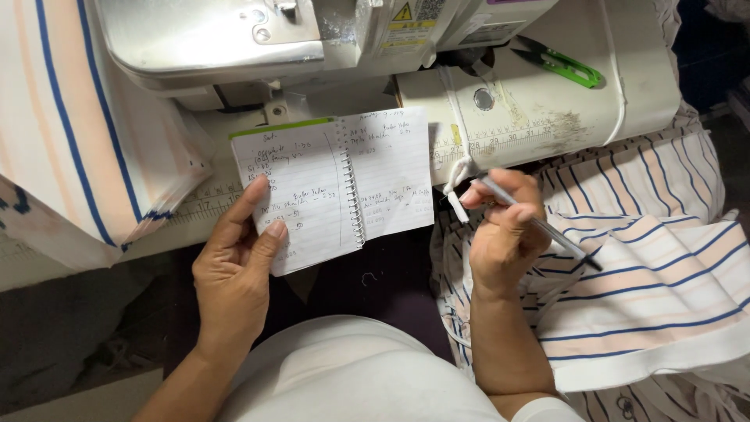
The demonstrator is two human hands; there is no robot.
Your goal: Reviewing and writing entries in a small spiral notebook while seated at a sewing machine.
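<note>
Your left hand (pixel 234 266) holds a small spiral notebook (pixel 336 187). Your thumb lies on the lined page and your fingers curl in under its bottom left corner. The notebook is open, and both pages have handwriting on them. A green strip runs along the top edge of the left page. The notebook sits just above your left hand and leans against the front of the sewing machine (pixel 531 101).

Your right hand (pixel 504 234) is closed around a thin pen (pixel 539 225). The pen runs from your fingertips down to the right, and its dark end points away from the notebook. The notebook is close by, on the left of this hand. A white cord (pixel 455 178) with a knot in it hangs from the machine, right next to your fingertips. You can't tell if the fingers touch it.

Under your right hand and off to its right lies white cloth with blue and peach stripes (pixel 664 273). More of the same striped cloth (pixel 70 125) is piled up high, far to the left of your left hand. Green thread snips (pixel 562 62) rest on top of the machine, up above your right hand. A ruler strip with numbers (pixel 508 141) runs along the front of the machine, just above your right hand.
</note>
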